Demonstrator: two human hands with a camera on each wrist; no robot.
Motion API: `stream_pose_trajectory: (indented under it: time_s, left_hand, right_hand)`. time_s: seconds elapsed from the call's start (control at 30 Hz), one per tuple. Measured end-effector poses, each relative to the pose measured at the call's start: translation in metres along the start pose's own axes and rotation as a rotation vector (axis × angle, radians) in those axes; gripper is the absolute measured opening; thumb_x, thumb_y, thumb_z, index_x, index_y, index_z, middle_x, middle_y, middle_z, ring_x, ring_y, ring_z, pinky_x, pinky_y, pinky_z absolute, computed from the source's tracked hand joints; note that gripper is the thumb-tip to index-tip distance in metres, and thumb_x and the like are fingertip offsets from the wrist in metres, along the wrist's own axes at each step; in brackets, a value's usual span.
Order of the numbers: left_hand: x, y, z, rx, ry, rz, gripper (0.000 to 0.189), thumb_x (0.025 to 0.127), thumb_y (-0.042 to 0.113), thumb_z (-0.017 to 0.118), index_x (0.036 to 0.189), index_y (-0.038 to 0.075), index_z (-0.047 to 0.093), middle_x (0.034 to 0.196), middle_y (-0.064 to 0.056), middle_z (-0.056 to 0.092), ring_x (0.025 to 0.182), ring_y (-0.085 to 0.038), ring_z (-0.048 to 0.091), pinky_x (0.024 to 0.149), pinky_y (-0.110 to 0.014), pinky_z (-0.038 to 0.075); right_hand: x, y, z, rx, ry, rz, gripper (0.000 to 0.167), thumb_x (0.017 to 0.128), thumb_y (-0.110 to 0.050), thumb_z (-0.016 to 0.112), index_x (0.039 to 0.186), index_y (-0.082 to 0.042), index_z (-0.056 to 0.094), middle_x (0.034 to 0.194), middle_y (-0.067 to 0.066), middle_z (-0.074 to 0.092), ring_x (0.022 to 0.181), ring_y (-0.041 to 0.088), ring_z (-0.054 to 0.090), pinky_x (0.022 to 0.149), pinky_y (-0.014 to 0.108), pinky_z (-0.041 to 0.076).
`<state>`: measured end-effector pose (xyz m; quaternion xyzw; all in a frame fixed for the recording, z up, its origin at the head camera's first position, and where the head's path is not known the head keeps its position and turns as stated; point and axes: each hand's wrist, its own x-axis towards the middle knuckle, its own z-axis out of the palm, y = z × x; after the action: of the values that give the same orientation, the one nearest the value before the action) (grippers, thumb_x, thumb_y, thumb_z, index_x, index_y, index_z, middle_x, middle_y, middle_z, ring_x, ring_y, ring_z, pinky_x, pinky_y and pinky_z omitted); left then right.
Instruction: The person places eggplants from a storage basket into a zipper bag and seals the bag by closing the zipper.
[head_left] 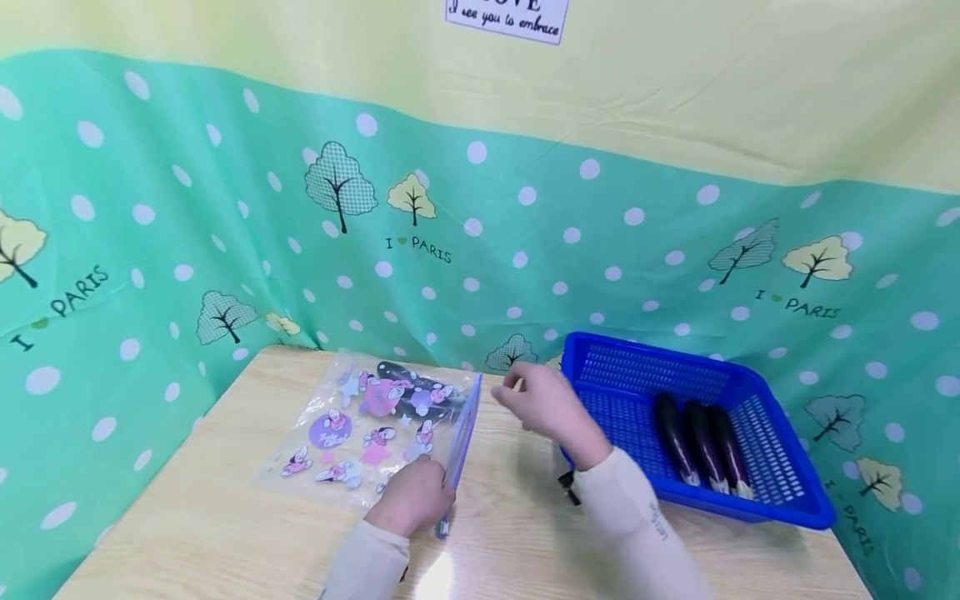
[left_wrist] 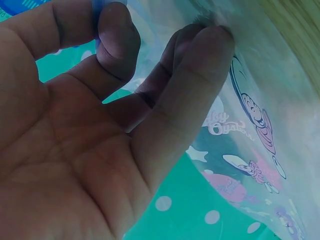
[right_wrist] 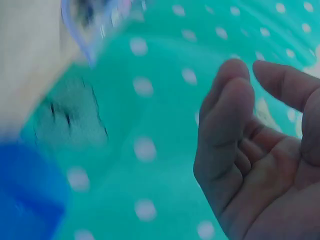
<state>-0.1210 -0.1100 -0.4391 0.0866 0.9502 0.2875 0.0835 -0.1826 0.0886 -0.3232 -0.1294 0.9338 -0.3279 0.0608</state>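
Note:
A clear zip bag (head_left: 352,450) printed with pink and purple cartoon figures lies on the table, its purple zip edge (head_left: 467,433) facing right. Through the film shows a dark, long eggplant (head_left: 397,372), partly hidden by the prints. At the near end of that edge my left hand (head_left: 416,497) grips the bag; in the left wrist view its curled fingers (left_wrist: 185,90) are at the film. Between bag and basket, my right hand (head_left: 547,404) is raised, fingers loosely bent and holding nothing. Thumb and fingertips (right_wrist: 237,95) stand apart in the right wrist view.
To the right, a blue plastic basket (head_left: 795,442) holds three dark purple eggplants (head_left: 705,442) side by side. A green and yellow printed cloth (head_left: 480,275) hangs behind and beside the wooden table (head_left: 225,517).

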Motion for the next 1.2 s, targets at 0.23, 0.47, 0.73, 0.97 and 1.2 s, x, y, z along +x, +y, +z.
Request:
stream_pose_trajectory:
  time_s: [0.23, 0.47, 0.73, 0.97, 1.2]
  left_hand:
    - [-0.001, -0.003, -0.001, -0.001, -0.012, -0.024, 0.016, 0.088, 0.014, 0.065, 0.079, 0.0, 0.064, 0.079, -0.007, 0.048, 0.061, -0.022, 0.048, 0.055, -0.039, 0.044]
    - [0.002, -0.004, -0.002, 0.012, -0.003, -0.031, 0.016, 0.087, 0.013, 0.065, 0.079, 0.0, 0.064, 0.079, -0.007, 0.049, 0.061, -0.022, 0.048, 0.055, -0.039, 0.044]
    - [0.003, -0.002, 0.002, -0.002, -0.022, -0.017, 0.016, 0.088, 0.013, 0.065, 0.077, 0.001, 0.064, 0.078, -0.006, 0.048, 0.06, -0.021, 0.048, 0.054, -0.038, 0.044]
    - [0.002, -0.002, 0.001, 0.006, -0.012, -0.007, 0.016, 0.087, 0.013, 0.065, 0.078, 0.0, 0.064, 0.077, -0.006, 0.048, 0.06, -0.021, 0.047, 0.055, -0.039, 0.045]
    - [0.002, 0.0, 0.001, 0.027, -0.014, -0.012, 0.016, 0.087, 0.014, 0.066, 0.077, 0.001, 0.065, 0.079, -0.007, 0.05, 0.06, -0.021, 0.048, 0.055, -0.04, 0.045]
  right_hand:
    - [0.017, 0.042, -0.06, -0.242, -0.134, 0.009, 0.021, 0.099, -0.029, 0.064, 0.099, -0.009, 0.068, 0.075, 0.004, 0.06, 0.063, 0.018, 0.056, 0.059, 0.035, 0.045]
    - [0.039, 0.127, -0.085, -0.389, -0.282, 0.209, 0.026, 0.096, -0.02, 0.066, 0.11, 0.002, 0.067, 0.085, 0.011, 0.062, 0.068, 0.024, 0.057, 0.061, 0.036, 0.049]
    - [0.03, 0.184, -0.088, -0.548, -0.419, 0.365, 0.029, 0.091, -0.019, 0.073, 0.107, 0.004, 0.065, 0.089, 0.012, 0.061, 0.084, 0.028, 0.058, 0.076, 0.044, 0.048]
    - [0.03, 0.193, -0.084, -0.577, -0.402, 0.349, 0.039, 0.089, -0.016, 0.074, 0.116, 0.01, 0.062, 0.1, 0.017, 0.064, 0.089, 0.032, 0.059, 0.083, 0.048, 0.05]
    - [0.026, 0.198, -0.078, -0.596, -0.342, 0.369, 0.032, 0.09, -0.02, 0.073, 0.106, 0.006, 0.064, 0.092, 0.019, 0.063, 0.083, 0.032, 0.06, 0.073, 0.044, 0.05]
